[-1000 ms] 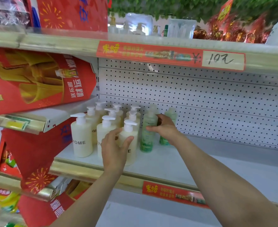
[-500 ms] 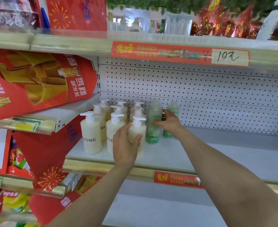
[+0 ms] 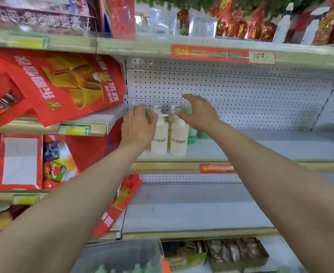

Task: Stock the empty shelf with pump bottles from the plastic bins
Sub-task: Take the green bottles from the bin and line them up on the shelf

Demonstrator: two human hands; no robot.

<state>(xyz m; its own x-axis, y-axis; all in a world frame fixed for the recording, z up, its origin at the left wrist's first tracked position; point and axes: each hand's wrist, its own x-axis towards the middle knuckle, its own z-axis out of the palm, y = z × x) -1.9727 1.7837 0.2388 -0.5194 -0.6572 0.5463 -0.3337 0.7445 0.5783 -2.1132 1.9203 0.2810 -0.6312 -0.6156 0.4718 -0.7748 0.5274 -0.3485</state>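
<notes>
We stretch both bare arms up and forward to the grey metal shelf with a gold front edge (image 3: pixel 270 152). Our left hand (image 3: pixel 137 128) sits back-up against the left side of the cream plastic pump bottles marked ZYOME (image 3: pixel 179 139). Its fingers bend forward among the pump heads there, but blur and the back of the hand hide them, so we cannot tell whether they clasp a bottle. Our right hand (image 3: pixel 198 113) hovers just above and to the right of the cream bottles, fingers spread, thumb apart, holding nothing.

The cream bottles stand upright near the shelf's front lip. Pale green plastic bottles (image 3: pixel 192 135) stand just right of them, largely hidden behind our right hand. Further right of the cream bottles the grey board shows all the way to the far corner, backed by a white perforated panel (image 3: pixel 250 89). Above them runs the next shelf's edge with a red price strip (image 3: pixel 211 53). Left of them a red printed carrier bag (image 3: pixel 63 85) leans out. Well below them a translucent grey plastic bin (image 3: pixel 113 253) shows green bottle tops.
</notes>
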